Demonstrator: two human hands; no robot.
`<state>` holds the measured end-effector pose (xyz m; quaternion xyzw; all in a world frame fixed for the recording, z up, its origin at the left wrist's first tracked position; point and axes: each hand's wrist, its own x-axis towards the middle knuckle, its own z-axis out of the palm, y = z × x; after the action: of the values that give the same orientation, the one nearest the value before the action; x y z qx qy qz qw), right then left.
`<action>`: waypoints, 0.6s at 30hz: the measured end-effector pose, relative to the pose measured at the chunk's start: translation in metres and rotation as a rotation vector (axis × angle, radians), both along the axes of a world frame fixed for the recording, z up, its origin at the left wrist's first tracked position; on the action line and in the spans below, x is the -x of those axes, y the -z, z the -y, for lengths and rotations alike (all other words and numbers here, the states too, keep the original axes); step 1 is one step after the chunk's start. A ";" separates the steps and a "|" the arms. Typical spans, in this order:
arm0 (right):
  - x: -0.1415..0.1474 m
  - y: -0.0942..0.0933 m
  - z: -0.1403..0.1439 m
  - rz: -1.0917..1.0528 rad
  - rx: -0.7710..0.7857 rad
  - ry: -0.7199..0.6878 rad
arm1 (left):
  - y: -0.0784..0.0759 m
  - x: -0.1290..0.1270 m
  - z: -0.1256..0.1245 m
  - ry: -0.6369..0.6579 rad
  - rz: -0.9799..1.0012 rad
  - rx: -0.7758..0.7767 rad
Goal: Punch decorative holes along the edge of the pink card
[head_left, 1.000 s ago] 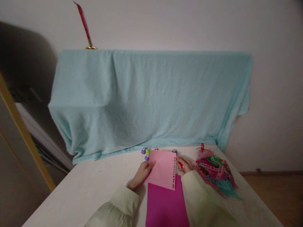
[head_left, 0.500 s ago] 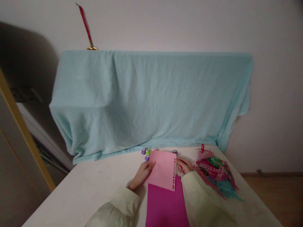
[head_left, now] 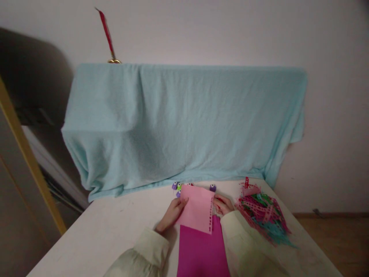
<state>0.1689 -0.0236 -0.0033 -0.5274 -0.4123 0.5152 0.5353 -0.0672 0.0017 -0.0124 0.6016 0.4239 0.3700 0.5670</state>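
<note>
Light pink sheet (head_left: 198, 209), punched along its right edge, lay partly over a magenta sheet (head_left: 201, 252) on the pale worktop (head_left: 115, 231). Left hand (head_left: 172, 213) pinched its left edge; right hand (head_left: 222, 204) closed on a small red punch (head_left: 219, 200). Paper scraps (head_left: 263, 215) lay right; aqua blanket (head_left: 184, 123) draped behind, against the white wall (head_left: 201, 30).

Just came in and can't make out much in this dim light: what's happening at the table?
A person in a pale jacket sits at a white table. Their left hand grips the left edge of a light pink sheet, which has a row of small punched holes along its right edge. Their right hand is at that punched edge, closed on something small and red that is too small to identify. A magenta sheet lies beneath, a heap of punched paper strips to the right, and small punches behind.
</note>
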 end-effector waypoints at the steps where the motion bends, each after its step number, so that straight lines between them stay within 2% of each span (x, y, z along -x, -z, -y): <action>1: 0.000 0.000 0.000 -0.006 0.010 -0.015 | -0.002 -0.001 0.001 -0.005 -0.012 -0.018; 4: -0.001 -0.001 -0.001 -0.020 0.023 -0.041 | -0.012 -0.002 0.006 -0.094 -0.069 -0.192; 9: -0.001 0.002 -0.002 -0.038 -0.015 0.001 | -0.030 -0.003 0.015 -0.487 -0.228 -0.714; 10: 0.000 0.003 -0.002 -0.039 -0.023 -0.002 | -0.031 -0.003 0.017 -0.525 -0.266 -0.801; 12: 0.005 0.003 -0.001 -0.032 -0.035 -0.019 | -0.033 -0.007 0.022 -0.479 -0.332 -0.913; 16: 0.019 -0.001 0.006 0.035 -0.069 -0.059 | -0.035 -0.018 0.032 -0.121 -0.444 -0.933; 18: 0.025 -0.004 0.009 0.073 -0.095 -0.081 | -0.035 -0.021 0.036 0.009 -0.504 -0.930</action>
<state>0.1441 -0.0327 0.0006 -0.5027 -0.4765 0.4966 0.5230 -0.0459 -0.0339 0.0222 0.8617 0.3356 0.3604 0.1221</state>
